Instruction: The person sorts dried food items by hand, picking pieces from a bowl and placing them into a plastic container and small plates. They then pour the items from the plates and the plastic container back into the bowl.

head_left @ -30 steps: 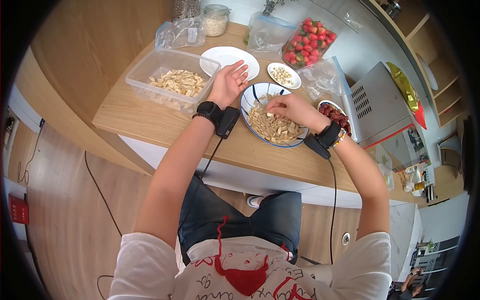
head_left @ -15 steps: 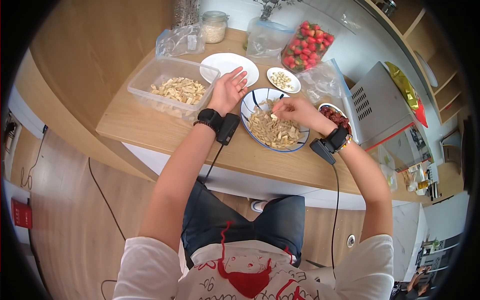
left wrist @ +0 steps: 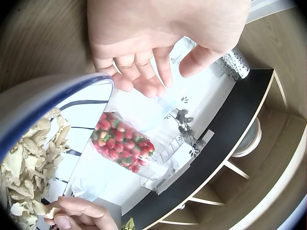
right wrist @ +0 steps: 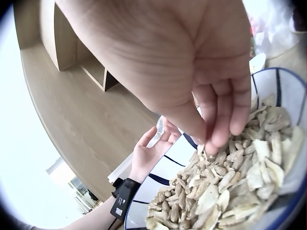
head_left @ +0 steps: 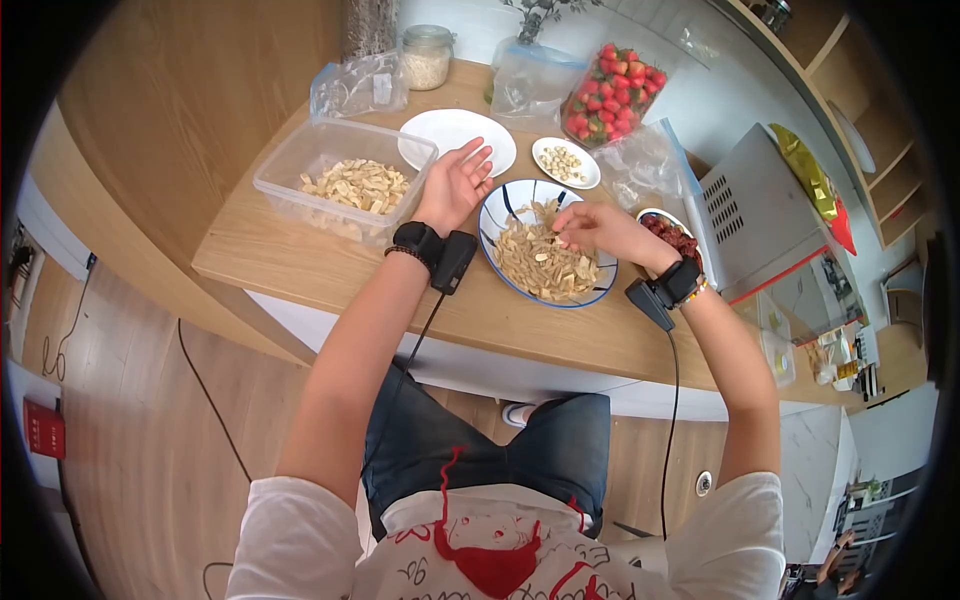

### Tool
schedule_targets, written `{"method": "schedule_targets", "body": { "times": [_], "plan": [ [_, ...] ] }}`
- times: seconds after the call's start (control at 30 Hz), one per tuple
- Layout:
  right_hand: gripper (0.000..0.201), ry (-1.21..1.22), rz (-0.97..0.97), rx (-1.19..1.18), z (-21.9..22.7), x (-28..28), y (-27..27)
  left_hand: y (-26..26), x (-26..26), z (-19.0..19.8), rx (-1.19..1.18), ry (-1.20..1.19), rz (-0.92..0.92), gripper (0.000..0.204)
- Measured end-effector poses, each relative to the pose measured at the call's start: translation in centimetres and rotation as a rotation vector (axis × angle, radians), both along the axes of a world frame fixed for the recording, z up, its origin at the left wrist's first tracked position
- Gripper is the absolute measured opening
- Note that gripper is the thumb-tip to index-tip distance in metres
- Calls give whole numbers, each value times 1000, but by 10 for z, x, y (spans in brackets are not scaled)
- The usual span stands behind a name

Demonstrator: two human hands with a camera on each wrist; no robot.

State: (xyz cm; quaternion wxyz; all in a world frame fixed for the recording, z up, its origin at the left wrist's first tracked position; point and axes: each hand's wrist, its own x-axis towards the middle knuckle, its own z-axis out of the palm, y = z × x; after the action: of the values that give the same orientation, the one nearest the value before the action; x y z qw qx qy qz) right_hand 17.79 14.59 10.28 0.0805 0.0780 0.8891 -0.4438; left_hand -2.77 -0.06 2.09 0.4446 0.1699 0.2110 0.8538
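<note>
A white bowl with blue stripes (head_left: 491, 222) holds dry pale slices and brownish pieces (right wrist: 211, 191). Over it is my right hand (head_left: 603, 228), thumb and fingertips together at the pieces; in the left wrist view the right hand (left wrist: 84, 214) pinches a small pale piece (left wrist: 52, 212). My left hand (head_left: 457, 186) is palm up between the bowl and a clear plastic box (head_left: 275, 182) of pale slices (head_left: 357, 186). Its fingers are loosely extended and hold nothing, as the left hand (left wrist: 168, 38) shows in the left wrist view too.
Behind the hands stand a white plate (head_left: 440, 130), a small dish of pale pieces (head_left: 566, 163), a tub of strawberries (head_left: 614, 98), a glass jar (head_left: 427, 58) and plastic bags (head_left: 537, 84). Dark red dried fruit (head_left: 668, 234) and a grey appliance (head_left: 752, 215) are at the right.
The right hand has shifted slightly to the right over the bowl, and its fingers have changed position. The left hand stays nearly still. The head view has tilted slightly.
</note>
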Motion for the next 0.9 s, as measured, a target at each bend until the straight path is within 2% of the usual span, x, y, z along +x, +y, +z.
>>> {"method": "schedule_targets", "body": {
  "times": [0.2,0.4,0.5,0.6,0.9],
  "plan": [
    [13,61,75,227,0,5,-23,-2,2,4,2,-30,-2,39],
    [20,99,102,404,-5,4,-40,-1,1,3,9,-31,-4,39],
    [23,290,121,519,-19,2,-40,-2,0,3,5,-33,-3,39],
    [23,378,135,604,-30,-3,-41,-1,0,3,-2,-32,-6,39],
    [15,154,-15,327,-18,-4,-43,-1,-1,1,10,-34,-13,39]
  ]
}}
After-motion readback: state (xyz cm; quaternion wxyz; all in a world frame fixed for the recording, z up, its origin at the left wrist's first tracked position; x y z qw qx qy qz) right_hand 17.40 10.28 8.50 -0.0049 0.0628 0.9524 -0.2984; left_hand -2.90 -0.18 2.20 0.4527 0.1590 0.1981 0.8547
